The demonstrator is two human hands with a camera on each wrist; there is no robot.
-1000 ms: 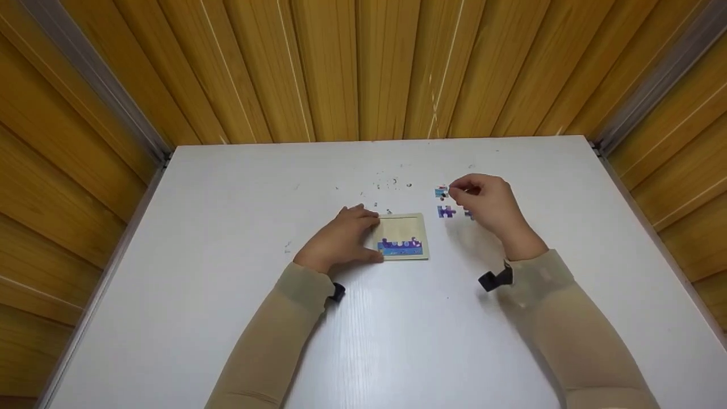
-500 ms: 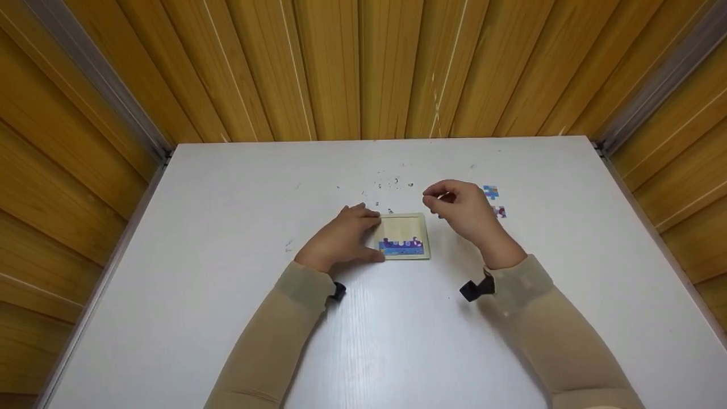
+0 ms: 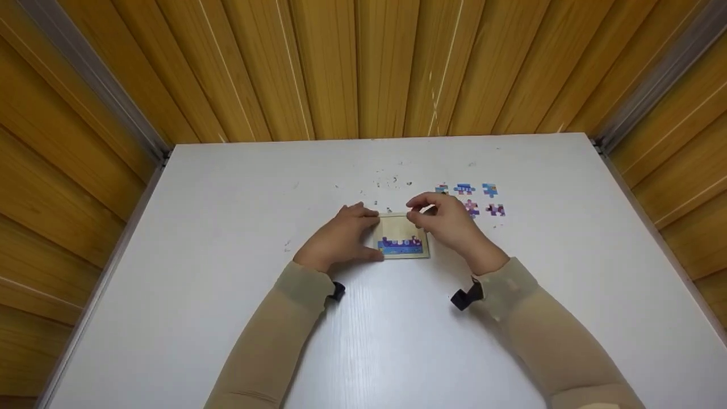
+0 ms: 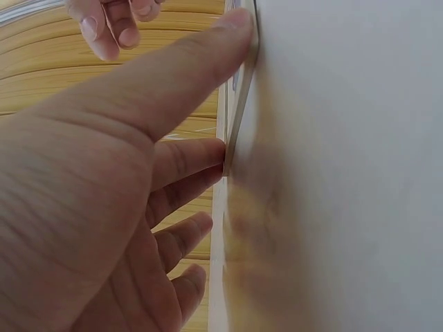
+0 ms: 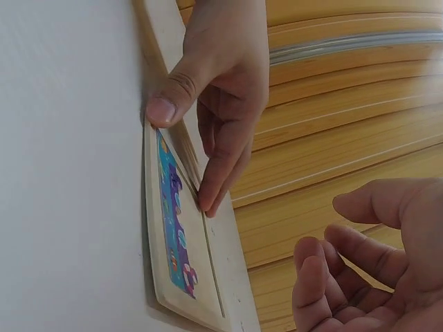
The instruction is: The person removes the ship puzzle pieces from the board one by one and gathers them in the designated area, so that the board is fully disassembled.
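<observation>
My left hand (image 3: pixel 339 236) holds the left side of a small pale wooden puzzle tray (image 3: pixel 425 238), thumb at the near corner and fingers at the far one. Along the tray's near edge lies a joined strip of blue and purple jigsaw pieces (image 5: pixel 171 214); the rest of its floor is bare wood. Over the tray's far right corner hovers my right hand (image 3: pixel 448 224), its fingers loosely bent. A gap shows between thumb and fingertips in the right wrist view, and nothing is visible between them.
Several loose jigsaw pieces lie right of the tray, among them a blue one (image 3: pixel 464 188), a pink one (image 3: pixel 471 208) and a purple one (image 3: pixel 496 209). My right hand partly covers this group. Small dark marks dot the white table (image 3: pixel 255 199). Wood-look walls (image 3: pixel 341 68) enclose it.
My right hand has moved left and toward me, from the loose pieces to the tray's far right corner, uncovering several pieces. The left hand and the tray have stayed put.
</observation>
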